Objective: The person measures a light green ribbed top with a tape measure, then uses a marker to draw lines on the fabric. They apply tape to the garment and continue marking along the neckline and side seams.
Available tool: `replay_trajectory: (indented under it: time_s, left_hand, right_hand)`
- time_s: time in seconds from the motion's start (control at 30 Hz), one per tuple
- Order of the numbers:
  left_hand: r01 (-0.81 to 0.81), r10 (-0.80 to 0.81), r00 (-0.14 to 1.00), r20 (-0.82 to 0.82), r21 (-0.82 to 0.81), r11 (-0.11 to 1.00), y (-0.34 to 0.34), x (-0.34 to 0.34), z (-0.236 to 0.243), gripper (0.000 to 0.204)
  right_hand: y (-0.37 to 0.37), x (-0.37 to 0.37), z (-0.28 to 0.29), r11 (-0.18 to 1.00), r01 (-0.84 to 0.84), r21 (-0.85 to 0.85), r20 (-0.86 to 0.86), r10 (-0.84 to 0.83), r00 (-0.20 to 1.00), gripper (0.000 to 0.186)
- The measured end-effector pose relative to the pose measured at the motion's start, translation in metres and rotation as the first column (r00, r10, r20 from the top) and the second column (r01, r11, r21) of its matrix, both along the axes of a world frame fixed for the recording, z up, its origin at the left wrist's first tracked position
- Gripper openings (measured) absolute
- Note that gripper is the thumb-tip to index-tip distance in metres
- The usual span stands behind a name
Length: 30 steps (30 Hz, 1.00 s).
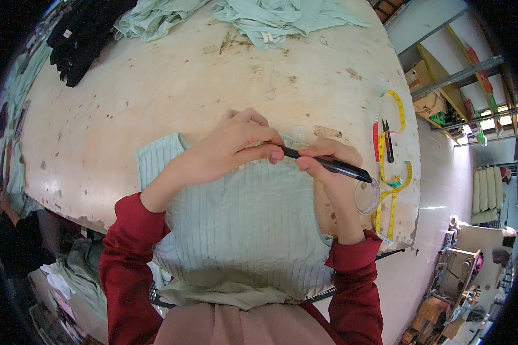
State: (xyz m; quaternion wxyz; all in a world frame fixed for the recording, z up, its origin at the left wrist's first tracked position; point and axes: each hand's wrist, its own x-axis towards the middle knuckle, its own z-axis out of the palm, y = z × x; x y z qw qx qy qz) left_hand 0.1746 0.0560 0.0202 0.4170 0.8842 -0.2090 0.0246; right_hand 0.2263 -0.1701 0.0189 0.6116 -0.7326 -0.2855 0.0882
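A black marker pen (344, 167) is held between my two hands above the garment. The thumb and fingers of my left hand (227, 145) pinch its thin left end. My right hand (335, 158) grips it near the middle, with the thick dark end pointing out to the right. Underneath lies a pale mint-green sleeveless garment (242, 224) with vertical pleats, spread on the table and reaching the edge near my body. My forearms and hands hide parts of its upper edge.
The worn, stained table (98, 126) carries a yellow measuring tape (402, 115), black thread snips (389, 146) and a tape roll (376, 195) on the right. Mint garments (288, 20) lie at the far edge, black cloth (83, 43) at far left. Shelves (454, 69) stand beyond.
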Motion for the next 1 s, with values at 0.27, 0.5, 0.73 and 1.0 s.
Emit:
replay_trajectory:
  time_s: [0.27,0.5,0.73,1.0]
  left_hand:
    - [-0.497,0.106,0.666,0.738,0.333,0.801,-0.027,-0.001,-0.021,0.019]
    - [-0.174,0.147,0.967,0.209,0.118,0.978,-0.008,0.003,-0.016,0.015]
    - [-0.594,0.026,0.547,0.837,0.366,0.717,-0.024,0.003,-0.031,0.008]
    - [-0.269,0.221,0.938,0.267,0.157,0.950,-0.008,0.007,-0.023,0.013]
  right_hand:
    - [0.016,0.001,-0.012,0.905,0.385,0.180,-0.666,-0.176,0.725,0.027]
    - [0.012,0.003,-0.009,0.956,0.225,0.188,-0.383,-0.140,0.913,0.022]
    - [0.019,-0.002,-0.015,0.882,0.420,0.212,-0.682,-0.174,0.711,0.025]
    - [0.018,0.003,-0.021,0.929,0.271,0.252,-0.514,-0.109,0.851,0.024]
